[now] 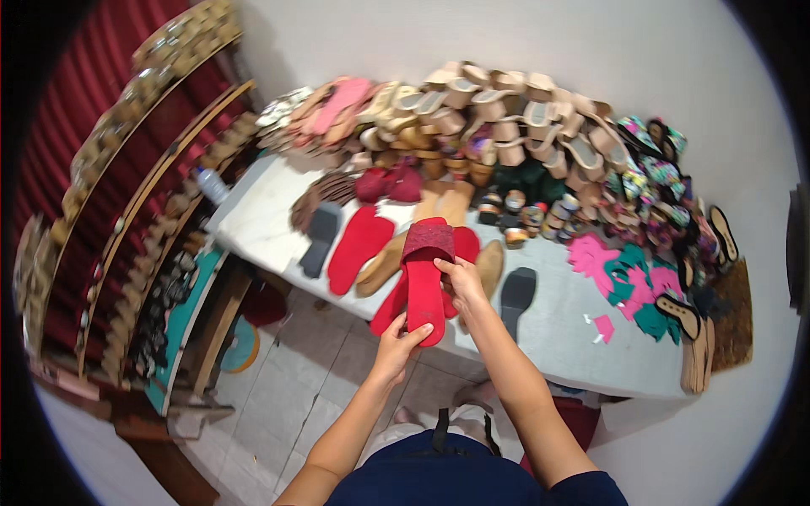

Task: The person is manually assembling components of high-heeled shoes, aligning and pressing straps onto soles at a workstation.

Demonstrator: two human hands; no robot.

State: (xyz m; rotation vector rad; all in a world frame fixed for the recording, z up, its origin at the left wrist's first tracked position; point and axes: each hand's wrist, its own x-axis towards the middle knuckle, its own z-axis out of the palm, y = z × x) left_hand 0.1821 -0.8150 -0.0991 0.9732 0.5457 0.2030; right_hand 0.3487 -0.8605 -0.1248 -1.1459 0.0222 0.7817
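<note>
A red slide sandal [427,297] with a textured, darker red strap is held up over the table's front edge, strap end pointing away from me. My left hand [394,352] is closed on its heel, thumb on top. My right hand [463,282] grips its right edge just behind the strap. Beneath the sandal lie more red sole-shaped pieces, partly covered by it. To their left are a flat red sole piece [361,250], a tan sole piece [384,266] and a dark grey sole [321,240]. Another dark sole [517,297] lies to the right of my right hand.
The white table [582,346] carries piled beige heeled sandals [506,110] along the back, and small jars [515,202]. Pink and green scraps [620,270] lie at right, beside patterned shoes [654,181]. Shoe racks [139,211] stand at left; a plastic bottle [213,185] is near the table's corner.
</note>
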